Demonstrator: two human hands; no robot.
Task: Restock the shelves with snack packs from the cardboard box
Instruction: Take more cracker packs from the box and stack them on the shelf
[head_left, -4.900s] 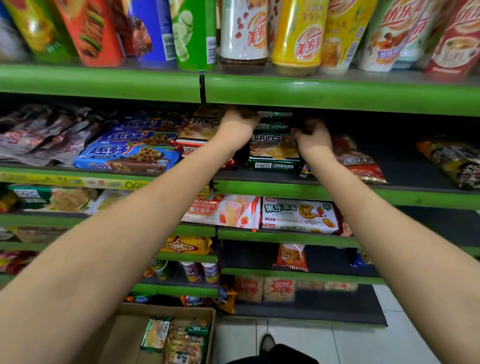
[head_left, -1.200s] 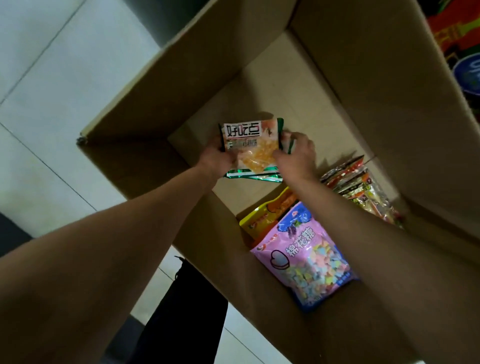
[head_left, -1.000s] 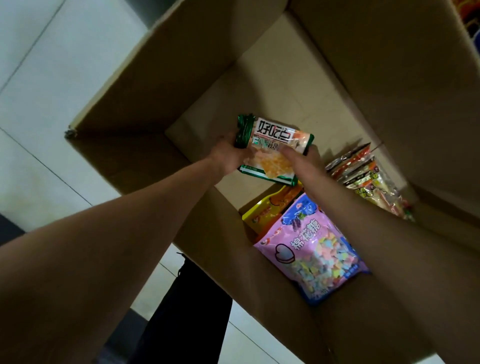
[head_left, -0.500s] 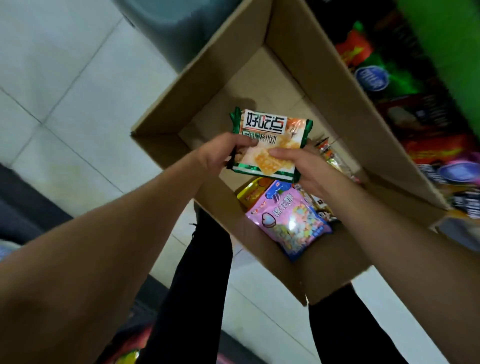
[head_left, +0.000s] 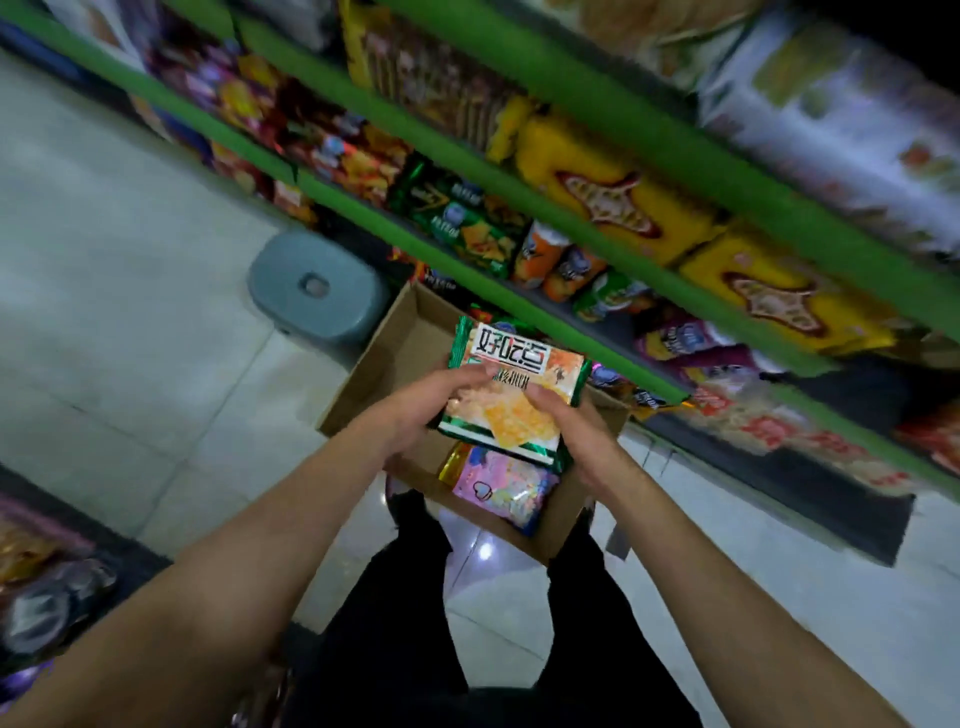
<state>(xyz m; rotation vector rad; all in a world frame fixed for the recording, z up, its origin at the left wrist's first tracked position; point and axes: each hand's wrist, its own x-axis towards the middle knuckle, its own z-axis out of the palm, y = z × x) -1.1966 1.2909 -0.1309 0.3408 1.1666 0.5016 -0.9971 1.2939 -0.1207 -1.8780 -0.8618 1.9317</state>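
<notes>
Both hands hold a green-edged cracker pack (head_left: 511, 392) with an orange front, raised above the open cardboard box (head_left: 387, 358) on the floor. My left hand (head_left: 423, 402) grips its left side and my right hand (head_left: 571, 428) its lower right corner. Inside the box lie a pink candy bag (head_left: 506, 488) and a yellow pack (head_left: 452, 464), partly hidden by the held pack. The green shelves (head_left: 524, 182) run slantwise across the top right, stocked with yellow biscuit bags (head_left: 613, 195), crisp cans (head_left: 543, 252) and green packs (head_left: 460, 221).
A grey plastic stool (head_left: 314, 288) stands on the tiled floor just left of the box. My black trouser legs (head_left: 410, 613) are below the box. More packs lie at the lower left edge (head_left: 47, 582). The picture is blurred by head movement.
The pack went from inside the box to above it, held in both hands. My view has swung up from the box to take in the shelves and the stool.
</notes>
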